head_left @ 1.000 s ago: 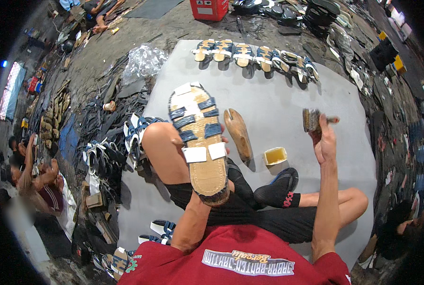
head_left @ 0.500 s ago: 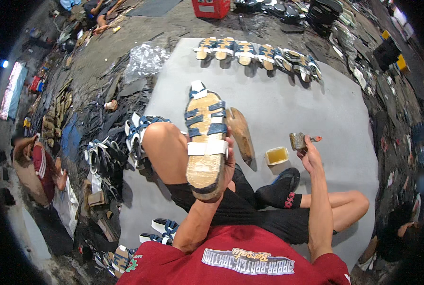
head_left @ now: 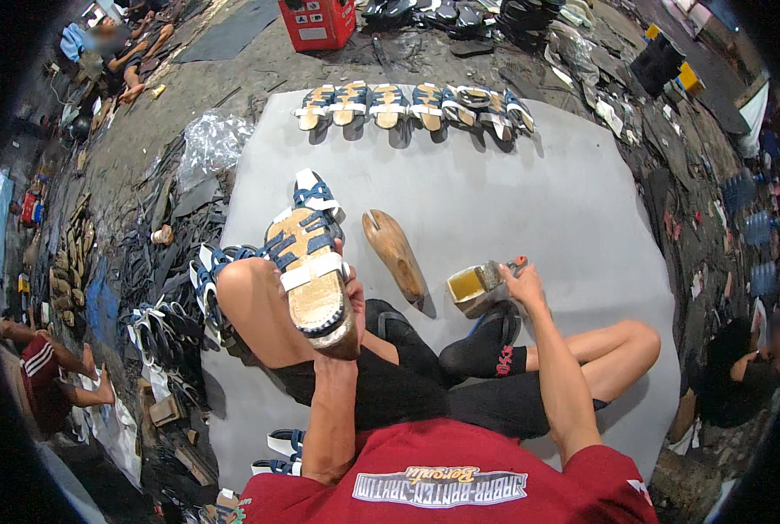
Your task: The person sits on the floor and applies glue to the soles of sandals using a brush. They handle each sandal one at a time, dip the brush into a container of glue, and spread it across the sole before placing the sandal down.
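In my left hand (head_left: 355,301) is a sandal (head_left: 318,295) with a tan footbed, dark blue straps and white bands. It is raised over my bent left knee, its toe pointing away from me; part of the hand is hidden behind it. My right hand (head_left: 521,284) grips a flat paintbrush (head_left: 492,277) by its reddish handle. The bristle end is at the right rim of a small square tub (head_left: 477,306) of yellow liquid; I cannot tell whether it dips in. A wooden shoe last (head_left: 394,253) lies on the grey sheet (head_left: 573,210) between the hands.
A row of similar sandals (head_left: 390,105) lines the sheet's far edge. More sandals (head_left: 158,336) are heaped at the left. A red box (head_left: 317,24) stands beyond the sheet. Scraps cover the floor around. Other people sit at the left (head_left: 54,375) and far right (head_left: 739,362).
My right hand has brought the brush left and down to the yellow tub. In my left hand the sandal has tilted, its toe leaning further left. The whole view has shifted.
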The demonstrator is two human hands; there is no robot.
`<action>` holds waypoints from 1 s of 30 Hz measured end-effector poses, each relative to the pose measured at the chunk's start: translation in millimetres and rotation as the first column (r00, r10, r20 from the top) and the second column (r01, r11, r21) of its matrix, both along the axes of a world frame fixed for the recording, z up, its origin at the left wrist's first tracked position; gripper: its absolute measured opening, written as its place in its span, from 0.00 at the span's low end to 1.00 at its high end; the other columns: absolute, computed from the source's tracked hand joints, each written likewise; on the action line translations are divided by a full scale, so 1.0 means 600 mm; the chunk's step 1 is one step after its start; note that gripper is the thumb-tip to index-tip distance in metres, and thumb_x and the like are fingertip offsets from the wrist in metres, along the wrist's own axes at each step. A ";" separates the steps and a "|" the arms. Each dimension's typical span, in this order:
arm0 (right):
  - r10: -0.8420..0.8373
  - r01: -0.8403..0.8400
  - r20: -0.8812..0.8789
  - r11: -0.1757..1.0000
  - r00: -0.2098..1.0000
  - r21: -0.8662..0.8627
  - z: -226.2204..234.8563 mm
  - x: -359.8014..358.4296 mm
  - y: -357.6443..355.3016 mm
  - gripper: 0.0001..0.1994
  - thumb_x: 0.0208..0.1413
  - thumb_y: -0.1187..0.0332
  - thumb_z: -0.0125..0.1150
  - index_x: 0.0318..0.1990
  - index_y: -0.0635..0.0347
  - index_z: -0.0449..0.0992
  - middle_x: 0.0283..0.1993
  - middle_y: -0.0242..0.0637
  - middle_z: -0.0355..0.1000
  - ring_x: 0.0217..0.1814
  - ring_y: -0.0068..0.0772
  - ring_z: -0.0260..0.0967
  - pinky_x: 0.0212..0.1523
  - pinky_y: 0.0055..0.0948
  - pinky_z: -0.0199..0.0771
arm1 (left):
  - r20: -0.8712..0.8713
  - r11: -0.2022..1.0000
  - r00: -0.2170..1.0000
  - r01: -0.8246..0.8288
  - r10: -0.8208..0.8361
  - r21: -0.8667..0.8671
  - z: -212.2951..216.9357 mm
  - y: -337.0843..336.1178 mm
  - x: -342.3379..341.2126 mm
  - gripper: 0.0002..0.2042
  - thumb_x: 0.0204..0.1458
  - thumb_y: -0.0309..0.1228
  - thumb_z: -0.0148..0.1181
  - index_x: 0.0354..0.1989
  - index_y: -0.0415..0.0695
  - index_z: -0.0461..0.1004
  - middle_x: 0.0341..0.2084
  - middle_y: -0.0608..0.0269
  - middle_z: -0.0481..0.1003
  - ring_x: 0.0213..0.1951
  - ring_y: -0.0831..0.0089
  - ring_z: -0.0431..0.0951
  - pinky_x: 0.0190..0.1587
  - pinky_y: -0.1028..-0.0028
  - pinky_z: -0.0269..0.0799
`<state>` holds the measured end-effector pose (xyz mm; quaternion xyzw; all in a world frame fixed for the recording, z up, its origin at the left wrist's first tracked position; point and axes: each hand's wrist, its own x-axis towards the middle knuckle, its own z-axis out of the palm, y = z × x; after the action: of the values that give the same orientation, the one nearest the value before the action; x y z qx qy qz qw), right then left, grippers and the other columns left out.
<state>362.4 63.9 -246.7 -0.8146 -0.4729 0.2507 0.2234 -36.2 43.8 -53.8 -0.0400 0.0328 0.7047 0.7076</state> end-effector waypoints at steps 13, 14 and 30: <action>0.229 -0.053 -0.909 0.973 0.349 0.225 0.367 -0.291 -0.082 0.37 0.55 0.64 0.80 0.68 0.65 0.67 0.57 0.36 0.76 0.60 0.26 0.73 0.63 0.30 0.73 | -0.727 0.944 0.666 -0.103 -0.169 -0.314 0.001 -0.025 0.122 0.29 0.69 0.56 0.49 0.67 0.46 0.67 0.58 0.61 0.74 0.61 0.65 0.74 0.62 0.61 0.71; 0.257 -0.071 -0.890 0.966 0.377 0.249 0.351 -0.278 -0.083 0.36 0.55 0.64 0.79 0.68 0.65 0.67 0.57 0.36 0.76 0.59 0.25 0.73 0.62 0.30 0.74 | -0.741 0.931 0.656 -0.166 -0.143 -0.326 -0.002 -0.021 0.134 0.29 0.69 0.55 0.50 0.68 0.46 0.67 0.59 0.61 0.74 0.61 0.65 0.74 0.63 0.62 0.71; -0.050 0.050 -0.974 0.998 0.219 -0.040 0.265 -0.109 -0.108 0.32 0.56 0.63 0.76 0.64 0.64 0.68 0.55 0.45 0.75 0.48 0.35 0.78 0.44 0.35 0.87 | -0.901 0.925 0.216 0.145 -0.375 -0.350 -0.209 0.714 0.012 0.26 0.66 0.30 0.57 0.72 0.40 0.62 0.58 0.59 0.76 0.55 0.68 0.78 0.56 0.61 0.75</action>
<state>297.3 -1.1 -87.5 -0.4946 -0.2037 0.6969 0.4777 -29.3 472.1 -179.2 0.3320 0.5261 0.4475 0.6424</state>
